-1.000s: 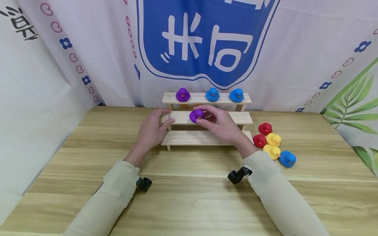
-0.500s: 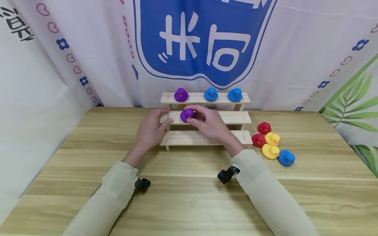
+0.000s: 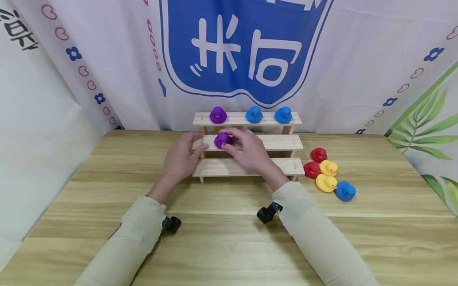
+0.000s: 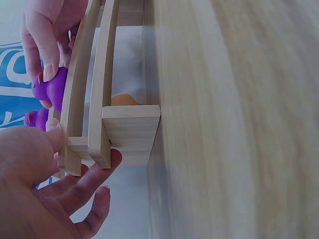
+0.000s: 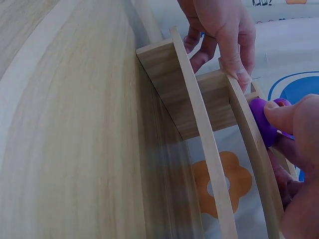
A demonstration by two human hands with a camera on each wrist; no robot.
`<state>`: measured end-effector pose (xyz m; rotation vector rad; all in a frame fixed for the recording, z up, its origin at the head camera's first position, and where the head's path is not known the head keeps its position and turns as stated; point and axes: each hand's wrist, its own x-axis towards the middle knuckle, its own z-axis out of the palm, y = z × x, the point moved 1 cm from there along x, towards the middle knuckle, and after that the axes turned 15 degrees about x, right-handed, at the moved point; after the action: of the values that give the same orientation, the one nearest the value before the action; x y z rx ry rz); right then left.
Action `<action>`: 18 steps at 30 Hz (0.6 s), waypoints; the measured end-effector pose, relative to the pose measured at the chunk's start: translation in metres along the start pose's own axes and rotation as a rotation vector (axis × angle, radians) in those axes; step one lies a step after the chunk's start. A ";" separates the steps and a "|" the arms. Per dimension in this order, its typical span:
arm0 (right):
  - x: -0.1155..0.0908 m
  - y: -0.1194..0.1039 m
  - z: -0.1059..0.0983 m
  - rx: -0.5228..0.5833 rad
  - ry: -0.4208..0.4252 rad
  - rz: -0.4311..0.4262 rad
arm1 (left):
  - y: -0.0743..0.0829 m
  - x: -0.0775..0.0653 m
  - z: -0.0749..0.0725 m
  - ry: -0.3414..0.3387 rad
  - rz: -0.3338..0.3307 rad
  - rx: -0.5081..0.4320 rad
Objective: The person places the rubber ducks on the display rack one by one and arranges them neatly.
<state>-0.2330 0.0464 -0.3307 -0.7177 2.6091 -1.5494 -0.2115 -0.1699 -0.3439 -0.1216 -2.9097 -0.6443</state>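
right hand (image 3: 248, 149) and its purple duck (image 3: 222, 140) are further toward nine o'clock along middle shelf (image 3: 282, 142); duck nearer left hand (image 3: 180, 157), roughly six o'clock of top-shelf purple duck (image 3: 218, 115). bottom shelf (image 3: 286, 165) more uncovered at three o'clock.

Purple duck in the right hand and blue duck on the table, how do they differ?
The purple duck is pinched by the right hand; the blue duck is untouched. The purple duck is at the middle shelf; the blue duck sits on the table. Both are toy ducks of similar shape.
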 end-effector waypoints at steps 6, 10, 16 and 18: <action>0.003 -0.001 0.002 -0.026 -0.007 -0.004 | 0.000 0.001 -0.001 0.014 0.014 0.007; 0.003 -0.004 0.004 -0.023 -0.016 0.001 | -0.001 0.001 0.000 0.016 0.017 0.008; 0.002 -0.005 0.004 -0.010 -0.025 0.032 | -0.002 0.001 0.001 0.015 0.022 0.005; 0.000 -0.004 0.001 0.000 -0.030 0.032 | -0.002 0.001 0.002 0.013 0.023 0.003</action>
<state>-0.2312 0.0437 -0.3276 -0.6910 2.5861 -1.5177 -0.2133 -0.1711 -0.3461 -0.1494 -2.8927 -0.6352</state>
